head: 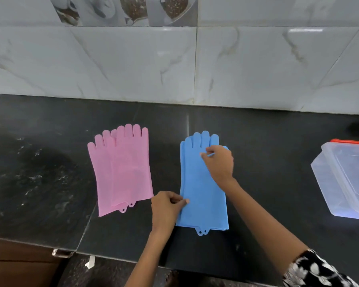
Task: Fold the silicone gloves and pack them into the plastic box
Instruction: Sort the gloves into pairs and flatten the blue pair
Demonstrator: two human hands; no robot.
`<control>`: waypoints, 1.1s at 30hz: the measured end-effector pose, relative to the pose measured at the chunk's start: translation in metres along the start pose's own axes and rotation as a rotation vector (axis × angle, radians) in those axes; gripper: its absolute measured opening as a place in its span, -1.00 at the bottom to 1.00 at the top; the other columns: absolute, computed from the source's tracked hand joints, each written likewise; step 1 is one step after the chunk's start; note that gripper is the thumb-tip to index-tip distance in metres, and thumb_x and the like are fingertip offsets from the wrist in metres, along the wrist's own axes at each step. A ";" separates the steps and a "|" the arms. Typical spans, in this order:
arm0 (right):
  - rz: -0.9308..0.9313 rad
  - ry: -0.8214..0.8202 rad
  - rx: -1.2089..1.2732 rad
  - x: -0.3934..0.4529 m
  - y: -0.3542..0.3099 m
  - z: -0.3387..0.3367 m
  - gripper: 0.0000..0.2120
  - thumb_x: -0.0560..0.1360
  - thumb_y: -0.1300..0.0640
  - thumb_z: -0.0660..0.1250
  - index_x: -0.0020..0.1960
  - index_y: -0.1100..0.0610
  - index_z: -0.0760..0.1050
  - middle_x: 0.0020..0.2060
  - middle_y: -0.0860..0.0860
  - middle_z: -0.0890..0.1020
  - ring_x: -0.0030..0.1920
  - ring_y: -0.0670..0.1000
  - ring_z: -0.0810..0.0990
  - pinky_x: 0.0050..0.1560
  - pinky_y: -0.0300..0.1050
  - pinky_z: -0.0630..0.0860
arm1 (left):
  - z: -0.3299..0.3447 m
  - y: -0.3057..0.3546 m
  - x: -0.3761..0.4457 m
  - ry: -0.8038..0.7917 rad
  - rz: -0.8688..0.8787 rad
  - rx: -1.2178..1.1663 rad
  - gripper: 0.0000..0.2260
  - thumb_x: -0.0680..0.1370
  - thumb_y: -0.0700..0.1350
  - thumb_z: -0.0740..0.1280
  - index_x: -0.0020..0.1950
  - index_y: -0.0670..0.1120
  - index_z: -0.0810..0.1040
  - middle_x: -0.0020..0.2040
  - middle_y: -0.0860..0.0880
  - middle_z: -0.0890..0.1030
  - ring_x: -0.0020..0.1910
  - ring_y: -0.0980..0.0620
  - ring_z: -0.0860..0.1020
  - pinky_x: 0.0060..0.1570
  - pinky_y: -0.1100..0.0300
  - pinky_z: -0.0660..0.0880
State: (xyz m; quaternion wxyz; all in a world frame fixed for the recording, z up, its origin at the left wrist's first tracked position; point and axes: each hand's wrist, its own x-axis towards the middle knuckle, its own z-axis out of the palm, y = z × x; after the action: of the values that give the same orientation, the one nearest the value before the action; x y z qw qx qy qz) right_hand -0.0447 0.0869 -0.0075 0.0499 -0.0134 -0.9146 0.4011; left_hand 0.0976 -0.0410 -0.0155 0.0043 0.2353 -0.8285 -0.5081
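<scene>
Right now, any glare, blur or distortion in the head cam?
Head view: glare on the wall tiles; wide-angle bends the counter edge; plastic box cropped at right; blue gloves and pink gloves sharp, evenly lit.

Flat stacked pink gloves (pixel 120 168) beside blue gloves (pixel 201 195); clear lidded plastic box (pixel 344 179) far right.

Pink gloves (pixel 120 170), blue gloves (pixel 201 195), black speckled counter (pixel 39 172), clear red-clipped box (pixel 344 179), black-and-white floral sleeve (pixel 317 270).
</scene>
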 end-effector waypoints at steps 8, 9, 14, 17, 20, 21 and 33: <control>0.292 0.053 0.019 0.019 0.052 -0.028 -0.58 0.46 0.09 0.42 0.23 0.28 0.49 0.03 0.13 0.65 0.04 0.11 0.62 0.07 0.03 0.56 | 0.009 -0.012 0.001 0.021 0.074 0.083 -0.97 0.42 -0.14 0.47 -0.17 -0.06 0.66 -0.25 0.12 0.62 -0.24 0.26 0.57 -0.28 0.50 0.43; 0.301 0.042 0.074 0.022 0.052 -0.027 -0.61 0.45 0.13 0.44 0.21 0.28 0.51 0.00 0.13 0.66 0.03 0.11 0.63 0.08 0.04 0.57 | 0.008 -0.013 0.002 0.019 0.071 0.079 -0.99 0.44 -0.15 0.46 -0.17 -0.07 0.66 -0.26 0.12 0.62 -0.24 0.26 0.57 -0.29 0.50 0.42; 0.190 0.064 0.218 0.029 0.042 -0.023 -0.83 0.41 0.24 0.46 0.00 0.21 0.64 -0.22 0.02 0.68 -0.17 0.00 0.67 -0.07 0.03 0.65 | 0.004 -0.017 0.006 0.011 0.039 0.038 -0.96 0.46 -0.18 0.42 -0.20 -0.09 0.61 -0.25 0.04 0.62 -0.25 0.18 0.56 -0.31 0.46 0.40; 0.156 0.064 0.202 0.027 0.045 -0.019 -0.81 0.43 0.23 0.45 0.04 0.21 0.62 -0.18 0.03 0.68 -0.14 0.00 0.66 -0.03 0.02 0.64 | 0.001 -0.021 0.006 0.008 0.031 0.001 -0.93 0.45 -0.20 0.42 -0.22 -0.09 0.59 -0.25 0.03 0.62 -0.25 0.15 0.56 -0.29 0.47 0.43; 0.216 -0.003 0.110 0.025 0.056 -0.021 -0.76 0.44 0.19 0.44 0.08 0.23 0.59 -0.10 0.08 0.67 -0.08 0.05 0.65 0.02 0.00 0.61 | 0.000 -0.023 0.005 -0.002 0.041 -0.012 -0.93 0.42 -0.22 0.46 -0.23 -0.09 0.61 -0.26 0.02 0.64 -0.25 0.12 0.59 -0.26 0.46 0.47; 0.217 0.002 0.059 0.025 0.056 -0.023 -0.72 0.44 0.15 0.44 0.11 0.21 0.57 -0.06 0.07 0.66 -0.06 0.05 0.63 0.01 -0.03 0.59 | 0.000 -0.023 0.004 0.001 0.044 -0.019 -0.93 0.41 -0.23 0.47 -0.24 -0.10 0.62 -0.27 0.02 0.64 -0.26 0.11 0.59 -0.26 0.44 0.49; -0.311 -0.251 -0.304 0.063 -0.019 0.023 -0.68 0.52 0.07 0.32 0.23 0.16 0.52 0.14 0.12 0.60 0.25 0.11 0.45 0.13 -0.01 0.44 | 0.003 -0.012 -0.001 0.027 -0.005 -0.051 -0.91 0.37 -0.20 0.52 -0.28 -0.12 0.63 -0.31 0.00 0.63 -0.30 0.14 0.57 -0.29 0.38 0.48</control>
State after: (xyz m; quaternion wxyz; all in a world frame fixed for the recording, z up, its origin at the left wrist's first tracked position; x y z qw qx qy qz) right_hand -0.1092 0.0616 -0.0041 -0.0057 0.1701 -0.9545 0.2448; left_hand 0.1024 -0.0423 -0.0269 0.0204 0.2439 -0.8147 -0.5257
